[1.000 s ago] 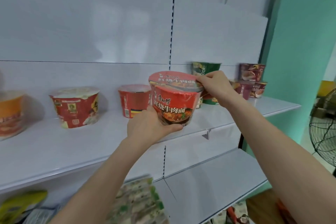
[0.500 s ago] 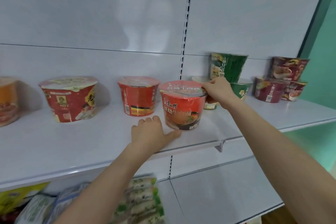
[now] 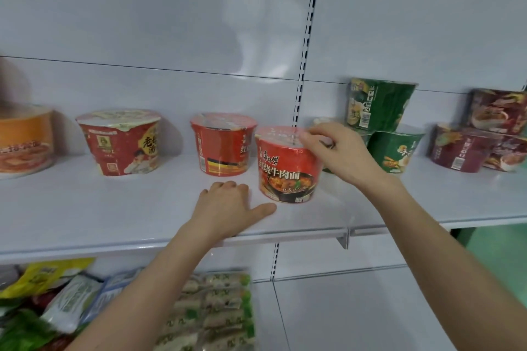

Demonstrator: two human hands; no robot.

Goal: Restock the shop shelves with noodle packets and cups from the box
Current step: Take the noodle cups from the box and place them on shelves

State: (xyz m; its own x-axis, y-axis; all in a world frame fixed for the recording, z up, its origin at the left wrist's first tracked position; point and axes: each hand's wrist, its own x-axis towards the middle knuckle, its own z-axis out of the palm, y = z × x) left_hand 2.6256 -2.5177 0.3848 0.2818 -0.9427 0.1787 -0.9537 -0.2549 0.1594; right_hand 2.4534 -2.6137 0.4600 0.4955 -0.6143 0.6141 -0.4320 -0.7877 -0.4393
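**Entry: upper shelf, cup row**

**Item in hand:** red beef-noodle cup (image 3: 288, 171). A second ago we carried it clear of the shelf (image 3: 114, 208), with the left grip under its base and the right grip at its lid rim. It now stands upright on the shelf near the front edge, just in front and to the right of a second red cup (image 3: 222, 145). We judge this cup as placed, bar a last nudge into line. The box is out of view, so we cannot say what stock remains.

**Left grip** (image 3: 231, 208): it has come off the cup. The fingers are apart and lie flat on the shelf, with the thumb pointing at the cup's base. We cannot tell whether the thumb touches it.

**Right grip** (image 3: 339, 151): clamped lightly on the right side of the cup's lid rim, fingers curled over the top.

**Containers, left to right** (all lids sealed, contents unseen):
- Orange cup (image 3: 25, 142), blurred, at the left edge.
- Red cup with a printed figure (image 3: 119, 142).
- Second red cup.
- Red beef-noodle cup, the new arrival.
- Green cups (image 3: 380, 105), one stacked on two, the lower left one partly behind our right grip.
- Maroon cups (image 3: 462, 151), stacked likewise, far right.

**Lower shelf** (image 3: 356, 316): noodle packets lie flat at its left. We see green-and-white packets (image 3: 216, 313) and a yellow packet (image 3: 45, 273). The others are too blurred to name.
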